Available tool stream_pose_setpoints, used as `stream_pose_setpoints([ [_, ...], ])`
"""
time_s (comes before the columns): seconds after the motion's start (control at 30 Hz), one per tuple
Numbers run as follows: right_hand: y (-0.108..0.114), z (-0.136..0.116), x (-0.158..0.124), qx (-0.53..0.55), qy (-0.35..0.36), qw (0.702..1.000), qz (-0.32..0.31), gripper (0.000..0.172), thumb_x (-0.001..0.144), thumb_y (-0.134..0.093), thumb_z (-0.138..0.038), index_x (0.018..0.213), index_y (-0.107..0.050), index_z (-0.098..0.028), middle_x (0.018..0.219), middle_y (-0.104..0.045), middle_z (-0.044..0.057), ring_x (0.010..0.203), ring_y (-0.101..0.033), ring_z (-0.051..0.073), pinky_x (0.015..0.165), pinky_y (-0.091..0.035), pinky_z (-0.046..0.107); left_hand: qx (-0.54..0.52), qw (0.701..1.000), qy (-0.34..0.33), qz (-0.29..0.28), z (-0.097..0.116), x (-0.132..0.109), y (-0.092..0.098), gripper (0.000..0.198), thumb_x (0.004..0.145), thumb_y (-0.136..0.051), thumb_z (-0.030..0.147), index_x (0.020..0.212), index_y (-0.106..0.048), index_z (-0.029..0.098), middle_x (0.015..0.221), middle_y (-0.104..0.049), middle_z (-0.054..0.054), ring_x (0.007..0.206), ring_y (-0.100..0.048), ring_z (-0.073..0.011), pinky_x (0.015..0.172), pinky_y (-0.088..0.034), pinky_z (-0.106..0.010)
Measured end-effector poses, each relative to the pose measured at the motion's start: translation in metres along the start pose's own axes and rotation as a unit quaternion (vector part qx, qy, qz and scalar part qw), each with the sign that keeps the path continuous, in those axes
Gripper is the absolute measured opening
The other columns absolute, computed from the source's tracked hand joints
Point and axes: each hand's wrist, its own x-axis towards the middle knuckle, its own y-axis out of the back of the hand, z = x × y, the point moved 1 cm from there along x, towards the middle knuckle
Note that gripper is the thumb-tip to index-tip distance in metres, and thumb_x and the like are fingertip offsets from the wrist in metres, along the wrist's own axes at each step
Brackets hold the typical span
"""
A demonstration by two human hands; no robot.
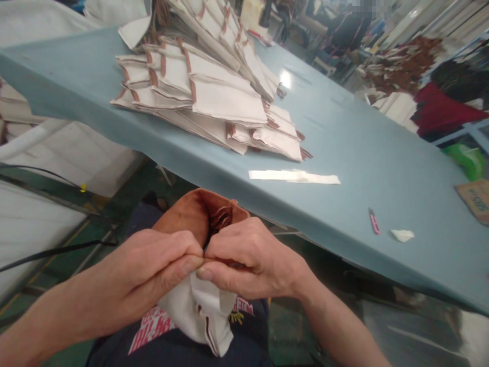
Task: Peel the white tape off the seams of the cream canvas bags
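Close to my body, my left hand (160,257) and my right hand (252,257) meet at the thumbs. Both are closed in a pinch on a brown and white cloth piece (187,306). Its white part hangs below my fingers over a dark printed garment, with a narrow brown edge showing. Above the hands a brown part (181,216) curves open, and dark brown strands (220,218) lie inside it. My fingers hide the exact spot where the cloth is gripped.
On the blue table (344,153) lie stacked white cloth pieces with brown edging (225,99), a white strip (294,177), a pink cutter (374,222) and a white scrap (402,235). Cardboard (473,201) and a green item (464,160) sit at right.
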Motion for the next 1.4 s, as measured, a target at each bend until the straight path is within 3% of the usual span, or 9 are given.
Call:
stream_pose_setpoints([
  [0.13,-0.008,0.008,-0.001,-0.017,0.040,0.999,0.027,0.043,0.113,-0.053,-0.033,0.074,-0.034,-0.028,0.063,-0.055,-0.002,0.059,-0.057,0.016,0.065,-0.043,0.035,-0.075,0.997,-0.004,0.027,-0.005,-0.002,-0.005,0.035,0.117,-0.046,0.018,0.085,-0.058,0.026,0.068,-0.062,0.008,0.056,-0.057,-0.0105,0.058,-0.042,-0.022],
  [0.33,-0.012,0.017,-0.009,-0.036,0.040,0.998,0.033,0.030,0.117,-0.051,-0.032,0.088,-0.056,-0.027,0.076,-0.070,0.001,0.070,-0.068,0.017,0.071,-0.049,0.032,-0.110,0.993,0.041,0.016,-0.010,-0.002,-0.007,0.037,0.113,-0.047,0.020,0.079,-0.059,0.024,0.064,-0.058,0.008,0.052,-0.054,-0.0099,0.050,-0.037,-0.022],
  [0.47,-0.009,0.015,-0.011,-0.090,0.069,0.993,0.033,0.034,0.120,-0.050,-0.031,0.090,-0.062,-0.024,0.077,-0.071,0.001,0.071,-0.067,0.016,0.070,-0.047,0.032,-0.100,0.994,0.045,0.003,-0.011,-0.001,-0.007,0.040,0.115,-0.052,0.029,0.076,-0.060,0.024,0.062,-0.058,0.008,0.051,-0.054,-0.0094,0.050,-0.037,-0.021],
  [0.77,-0.001,-0.001,-0.006,-0.260,0.064,0.963,-0.003,0.038,0.123,-0.049,-0.029,0.089,-0.064,-0.021,0.082,-0.074,0.004,0.074,-0.064,0.018,0.072,-0.040,0.035,-0.033,0.989,0.092,-0.109,-0.010,0.006,0.014,0.034,0.110,-0.058,0.030,0.076,-0.059,0.024,0.065,-0.062,0.007,0.056,-0.056,-0.0106,0.053,-0.036,-0.025],
  [0.83,-0.002,-0.002,-0.005,-0.250,0.066,0.966,-0.006,0.042,0.124,-0.046,-0.032,0.088,-0.063,-0.022,0.081,-0.074,0.004,0.073,-0.064,0.018,0.073,-0.040,0.036,-0.015,0.993,0.065,-0.094,-0.005,0.009,0.014,0.032,0.105,-0.057,0.022,0.073,-0.054,0.024,0.062,-0.059,0.008,0.053,-0.052,-0.0098,0.052,-0.033,-0.027],
  [0.93,-0.001,0.002,-0.005,-0.198,0.061,0.978,-0.007,0.047,0.125,-0.045,-0.044,0.086,-0.063,-0.023,0.080,-0.074,0.003,0.074,-0.066,0.019,0.075,-0.042,0.036,0.013,1.000,0.008,-0.026,0.002,0.011,0.003,0.029,0.095,-0.050,0.011,0.070,-0.043,0.024,0.057,-0.048,0.009,0.049,-0.042,-0.0084,0.050,-0.026,-0.030],
  [1.03,0.002,0.012,-0.007,-0.145,0.041,0.988,-0.010,0.044,0.122,-0.055,-0.052,0.092,-0.068,-0.023,0.081,-0.075,0.002,0.080,-0.069,0.020,0.078,-0.044,0.036,-0.001,1.000,-0.011,0.027,0.002,0.006,-0.012,0.029,0.095,-0.045,0.009,0.072,-0.035,0.024,0.059,-0.036,0.009,0.049,-0.035,-0.0087,0.051,-0.024,-0.030],
  [1.23,0.010,0.022,-0.013,-0.094,0.038,0.995,0.019,0.038,0.122,-0.057,-0.045,0.098,-0.074,-0.021,0.088,-0.079,0.004,0.085,-0.071,0.020,0.083,-0.048,0.035,-0.074,0.997,0.026,0.009,-0.007,-0.001,-0.016,0.037,0.107,-0.051,0.016,0.073,-0.039,0.024,0.062,-0.037,0.010,0.050,-0.037,-0.0076,0.047,-0.027,-0.023],
  [1.4,0.006,0.013,-0.016,-0.167,0.060,0.983,0.042,0.035,0.122,-0.051,-0.035,0.097,-0.070,-0.021,0.084,-0.076,0.004,0.081,-0.068,0.020,0.080,-0.046,0.035,-0.050,0.998,0.034,0.032,-0.004,0.003,-0.011,0.038,0.107,-0.056,0.018,0.071,-0.044,0.023,0.061,-0.040,0.010,0.049,-0.038,-0.0067,0.046,-0.026,-0.023],
])
